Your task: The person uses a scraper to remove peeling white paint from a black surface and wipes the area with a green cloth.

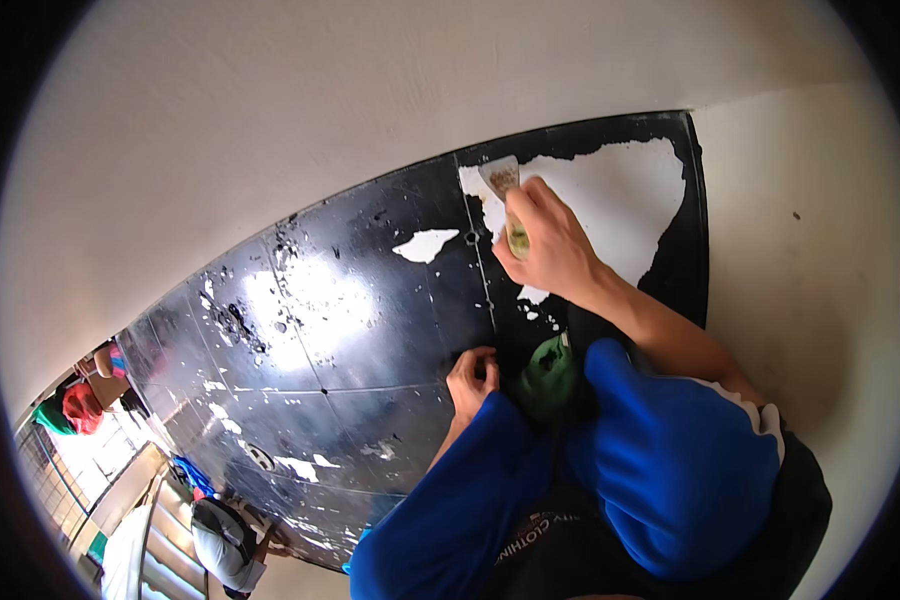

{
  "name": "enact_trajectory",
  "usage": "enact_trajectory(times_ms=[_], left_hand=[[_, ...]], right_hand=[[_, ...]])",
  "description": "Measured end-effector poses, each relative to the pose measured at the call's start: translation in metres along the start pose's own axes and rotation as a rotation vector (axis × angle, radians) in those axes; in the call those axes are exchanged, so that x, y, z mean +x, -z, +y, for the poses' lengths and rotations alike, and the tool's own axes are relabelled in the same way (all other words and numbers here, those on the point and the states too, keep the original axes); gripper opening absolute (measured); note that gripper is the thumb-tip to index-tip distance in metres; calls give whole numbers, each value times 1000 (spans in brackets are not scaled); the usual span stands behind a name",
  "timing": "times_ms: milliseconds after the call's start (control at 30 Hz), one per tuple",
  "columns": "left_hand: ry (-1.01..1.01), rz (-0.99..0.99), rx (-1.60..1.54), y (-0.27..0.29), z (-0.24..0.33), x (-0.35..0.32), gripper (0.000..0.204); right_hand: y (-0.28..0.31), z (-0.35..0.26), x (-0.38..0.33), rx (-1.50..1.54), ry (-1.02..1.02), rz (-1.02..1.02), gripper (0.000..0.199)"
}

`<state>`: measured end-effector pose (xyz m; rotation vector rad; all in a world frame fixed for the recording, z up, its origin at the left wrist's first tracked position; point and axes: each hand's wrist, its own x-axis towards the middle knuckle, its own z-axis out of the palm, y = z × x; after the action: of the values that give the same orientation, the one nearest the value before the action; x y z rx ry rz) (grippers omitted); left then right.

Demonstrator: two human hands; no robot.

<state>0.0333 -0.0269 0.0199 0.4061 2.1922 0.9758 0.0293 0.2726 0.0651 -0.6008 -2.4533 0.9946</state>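
- The right hand (545,235) is closed round the handle of a scraper (500,176), at 1 o'clock; the blade points to 11 o'clock from the fist, likely keeping the knuckles behind its edge.
- The blade is over the 10 o'clock corner of the white patch (620,200) in the black floor (390,340); contact is unclear.
- The left hand (467,383), at 6 o'clock, has curled fingers, perhaps for balance; I cannot tell whether they grip anything.
- A green cloth (546,385) sits at 4 o'clock, seemingly within reach.
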Motion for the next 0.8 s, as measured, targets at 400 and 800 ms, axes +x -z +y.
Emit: enact_trajectory(times_ms=[400,800], left_hand=[[58,15,-6,-1,-3,1,12],[-2,11,29,1,-6,-1,13]], right_hand=[[-7,-7,-9,44,-21,7,36],[-6,-6,-7,83,0,1,35]])
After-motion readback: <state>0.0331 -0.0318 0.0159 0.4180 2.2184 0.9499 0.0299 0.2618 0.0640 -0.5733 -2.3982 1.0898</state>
